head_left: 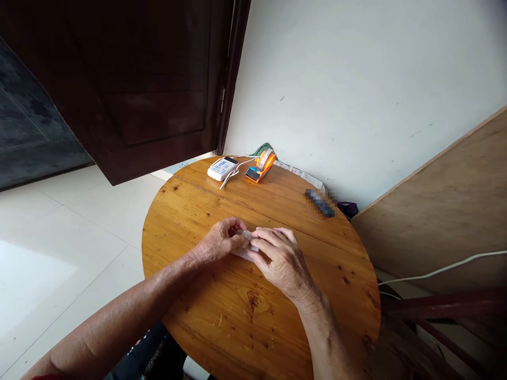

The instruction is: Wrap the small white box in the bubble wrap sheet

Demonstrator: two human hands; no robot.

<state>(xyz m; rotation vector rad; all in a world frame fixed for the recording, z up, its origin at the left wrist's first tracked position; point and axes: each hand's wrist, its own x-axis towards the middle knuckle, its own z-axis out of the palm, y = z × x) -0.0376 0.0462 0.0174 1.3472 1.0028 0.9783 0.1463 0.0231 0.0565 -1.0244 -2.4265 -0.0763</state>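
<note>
Both hands meet over the middle of a round wooden table (222, 322). Between them is a small whitish, translucent packet that looks like bubble wrap (247, 241). My left hand (222, 237) pinches its left side, fingers curled around the far edge and thumb on top. From the right, my right hand (279, 258) grips the other side with bent fingers, the thumb at the near edge. What the wrap may contain is hidden by the wrap and the fingers.
Toward the table's far edge lie a white box-shaped device (222, 169) with a white cable and an orange tape dispenser (261, 168). A dark, pixelated long object (320, 202) rests at the right. Beyond are a dark door (158, 79), a white wall (356, 95) and a wooden board (443, 211).
</note>
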